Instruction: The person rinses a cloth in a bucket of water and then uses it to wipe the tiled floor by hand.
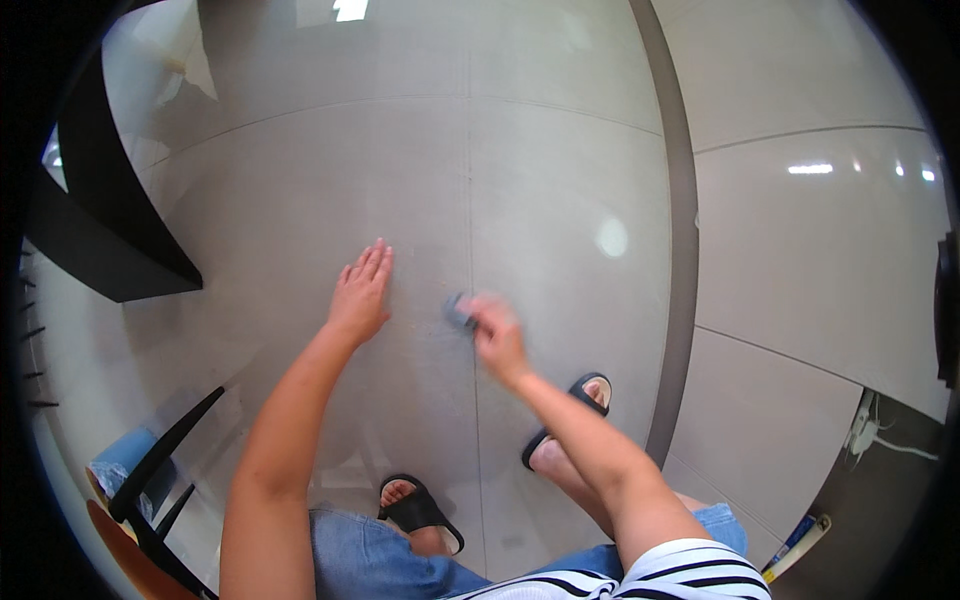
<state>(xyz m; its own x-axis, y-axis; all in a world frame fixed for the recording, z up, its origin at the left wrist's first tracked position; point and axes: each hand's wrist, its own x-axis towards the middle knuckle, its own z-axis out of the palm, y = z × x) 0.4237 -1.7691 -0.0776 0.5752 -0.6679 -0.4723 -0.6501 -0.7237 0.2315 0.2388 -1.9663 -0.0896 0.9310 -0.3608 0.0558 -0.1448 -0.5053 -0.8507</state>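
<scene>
My left hand (361, 291) rests palm down on the light grey tiled floor (560, 180), its fingers stretched out and holding nothing. To the right of it, my right hand (499, 332) is closed on a small grey-blue object (460, 311) held low at the floor beside a tile joint. Motion blurs both the object and the fingers, and its exact kind cannot be made out. Small pale specks (425, 325) are scattered on the tile between the two hands.
My feet wear black sandals (424, 508), close behind my hands. A black furniture panel (120, 220) stands at the left, with a dark chair leg (165, 455) lower down. Along the right runs a tiled wall (800, 260) with a grey baseboard (683, 200); a white plug and cable (864, 434) sit by it.
</scene>
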